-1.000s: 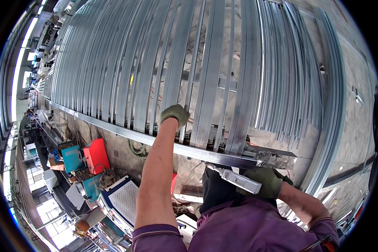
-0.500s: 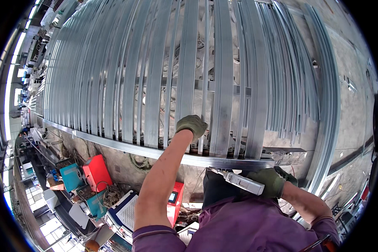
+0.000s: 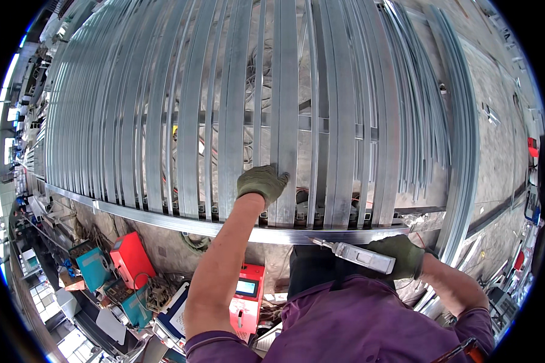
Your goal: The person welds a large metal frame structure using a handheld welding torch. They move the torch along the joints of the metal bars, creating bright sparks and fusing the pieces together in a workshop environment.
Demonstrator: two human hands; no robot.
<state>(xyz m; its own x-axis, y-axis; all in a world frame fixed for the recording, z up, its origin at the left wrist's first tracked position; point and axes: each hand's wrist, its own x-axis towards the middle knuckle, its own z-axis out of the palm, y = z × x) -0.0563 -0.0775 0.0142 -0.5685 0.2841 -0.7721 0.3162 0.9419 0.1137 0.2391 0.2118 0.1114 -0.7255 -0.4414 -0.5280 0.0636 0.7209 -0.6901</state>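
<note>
My left hand (image 3: 263, 183), in an olive-green work glove, is closed over the left edge of a wide galvanized steel tube (image 3: 283, 121). Its fingertips curl out of sight. A narrower tube passes beneath the glove. My right hand (image 3: 404, 257), gloved alike, grips a silver handheld welding gun (image 3: 364, 258) at the near side. The gun's tapered nozzle points left, close to the shiny near crossbar (image 3: 272, 236), though I cannot tell whether they touch. Wide and narrow tubes lie side by side, their near ends at this crossbar.
A red machine with a small screen (image 3: 246, 288) stands left of my body. Farther left are another red box (image 3: 132, 261) and a teal box (image 3: 93, 269). Thin loose bars (image 3: 415, 121) and a long stacked bundle (image 3: 463, 133) lie on the right. Cables show on the concrete floor.
My left hand has shifted left, from the wide tube's right edge to its left edge. The right hand still holds the welding gun. The whole view has shifted slightly.
</note>
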